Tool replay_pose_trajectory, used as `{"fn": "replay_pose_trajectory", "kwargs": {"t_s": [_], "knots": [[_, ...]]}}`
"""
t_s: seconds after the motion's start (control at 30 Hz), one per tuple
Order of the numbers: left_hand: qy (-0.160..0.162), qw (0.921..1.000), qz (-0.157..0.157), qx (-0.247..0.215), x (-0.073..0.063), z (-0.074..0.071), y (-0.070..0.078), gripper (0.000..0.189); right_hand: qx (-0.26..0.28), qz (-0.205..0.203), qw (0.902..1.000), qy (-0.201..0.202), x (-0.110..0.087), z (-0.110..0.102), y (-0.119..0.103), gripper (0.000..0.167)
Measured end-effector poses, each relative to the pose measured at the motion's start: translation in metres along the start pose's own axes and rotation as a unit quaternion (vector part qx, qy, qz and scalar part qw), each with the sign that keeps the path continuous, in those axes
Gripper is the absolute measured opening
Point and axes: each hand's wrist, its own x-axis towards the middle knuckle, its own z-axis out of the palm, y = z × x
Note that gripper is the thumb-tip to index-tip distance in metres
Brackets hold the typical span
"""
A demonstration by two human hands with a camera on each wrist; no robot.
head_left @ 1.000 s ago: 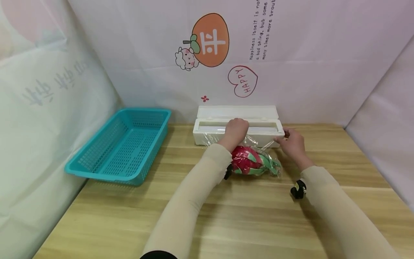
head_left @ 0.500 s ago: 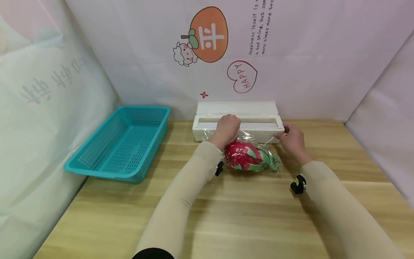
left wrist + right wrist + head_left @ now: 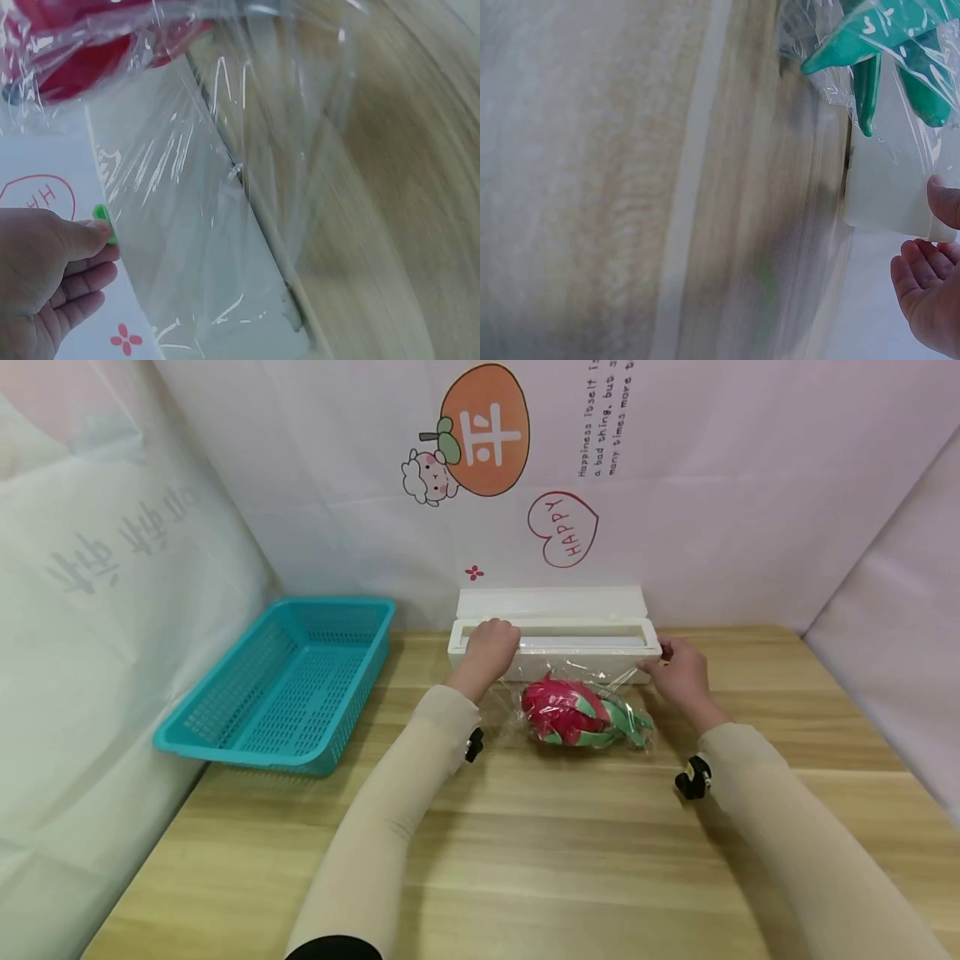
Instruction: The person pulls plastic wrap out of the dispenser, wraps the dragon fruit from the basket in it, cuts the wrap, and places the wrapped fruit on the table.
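Note:
A white cling film box (image 3: 585, 656) with its lid (image 3: 551, 602) raised stands against the back cloth, a white roll inside. My left hand (image 3: 491, 650) is over the left part of its front edge; in the left wrist view it pinches a small green slide cutter (image 3: 105, 223) between thumb and finger. At the box's right end my right hand (image 3: 678, 675) grips the corner, thumb on the front. A red dragon fruit (image 3: 562, 708) with green leaf tips lies on its side before the box, wrapped in clear cling film (image 3: 165, 157) that drapes against the front wall.
A turquoise plastic basket (image 3: 330, 739) stands at the left on the wooden table (image 3: 555, 860). White printed cloth (image 3: 337, 510) hangs behind and at both sides.
My left hand has slid leftwards along the box's front edge, uncovering more of the dragon fruit and roll. The right hand keeps its hold on the right end.

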Motion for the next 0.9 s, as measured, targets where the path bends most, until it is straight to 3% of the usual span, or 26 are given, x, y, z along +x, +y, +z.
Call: {"fn": "replay_pose_trajectory", "kwargs": {"t_s": [0.4,0.67,0.9], "knots": [[0.049,0.9986,0.018,0.009,-0.011,0.005,-0.011,0.016,-0.003,-0.015,0.9999,0.004,-0.004,-0.003,0.001,0.048],[0.056,0.9980,0.027,0.012,-0.019,0.012,-0.017,0.017,-0.005,-0.005,1.0000,-0.004,-0.009,-0.001,0.003,0.049],[0.074,0.9964,0.033,0.027,-0.020,0.009,-0.021,0.014,-0.013,-0.015,0.9998,0.005,-0.007,-0.002,0.001,0.049]]}}
